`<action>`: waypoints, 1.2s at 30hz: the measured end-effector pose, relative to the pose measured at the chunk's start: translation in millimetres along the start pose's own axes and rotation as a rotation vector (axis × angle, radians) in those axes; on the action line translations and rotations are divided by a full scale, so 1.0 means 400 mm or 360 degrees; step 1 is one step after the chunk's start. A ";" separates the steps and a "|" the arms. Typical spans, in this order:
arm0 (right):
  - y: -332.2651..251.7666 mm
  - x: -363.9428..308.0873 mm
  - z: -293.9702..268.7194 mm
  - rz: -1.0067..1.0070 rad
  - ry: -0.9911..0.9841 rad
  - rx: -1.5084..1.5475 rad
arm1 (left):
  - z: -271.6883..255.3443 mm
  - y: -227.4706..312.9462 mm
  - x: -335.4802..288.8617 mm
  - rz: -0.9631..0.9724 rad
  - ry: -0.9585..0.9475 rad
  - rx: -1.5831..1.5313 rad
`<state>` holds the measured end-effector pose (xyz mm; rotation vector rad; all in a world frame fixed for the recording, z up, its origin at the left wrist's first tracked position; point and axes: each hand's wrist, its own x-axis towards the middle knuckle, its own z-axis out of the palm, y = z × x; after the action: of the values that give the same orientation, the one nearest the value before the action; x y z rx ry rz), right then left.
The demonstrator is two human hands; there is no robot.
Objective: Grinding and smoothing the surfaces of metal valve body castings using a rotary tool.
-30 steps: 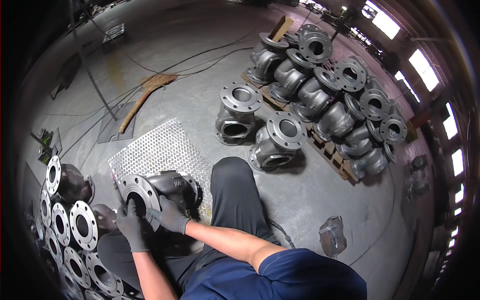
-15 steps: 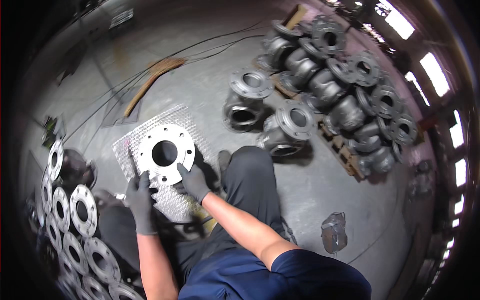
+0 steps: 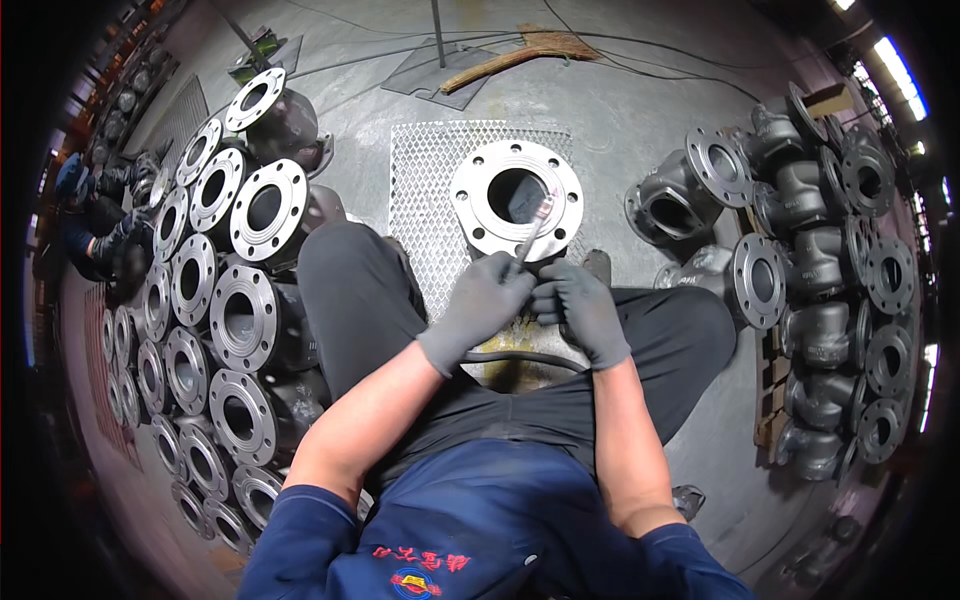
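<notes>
In front of me a flanged metal casting (image 3: 470,205) stands on a textured metal plate (image 3: 420,165). Its bright ring face points up, with bolt holes around a dark bore. My left hand (image 3: 485,300), in a grey glove, is closed around a slim tool (image 3: 535,235) with a reddish tip. The tool slants up across the flange's near side toward the bore; it is blurred, and its exact kind is unclear. My right hand (image 3: 585,310), also gloved, has its fingers curled just below the flange's near edge. Whatever it may grip is hidden.
Rows of flanged castings (image 3: 240,320) crowd my left side. More castings (image 3: 820,265) sit on a wooden pallet (image 3: 770,390) at the right, with two nearer valve bodies (image 3: 675,200) beside them. A broom (image 3: 520,60) and cables lie ahead. Another person (image 3: 100,220) is at the far left.
My view has swung, bringing the casting to the centre. The tool in my left hand has moved from beside the flange to over its face. My right hand has left the flange's top.
</notes>
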<state>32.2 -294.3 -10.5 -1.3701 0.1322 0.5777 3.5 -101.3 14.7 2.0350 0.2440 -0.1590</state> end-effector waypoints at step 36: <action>-0.079 0.314 -0.055 -0.0745 0.0372 -0.1444 | -0.085 -0.142 0.122 -0.0635 0.0481 -0.1112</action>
<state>159.5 -278.8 -39.4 -2.2595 -0.2990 0.0502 37.4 -40.8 -29.5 1.2900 0.7808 -0.0034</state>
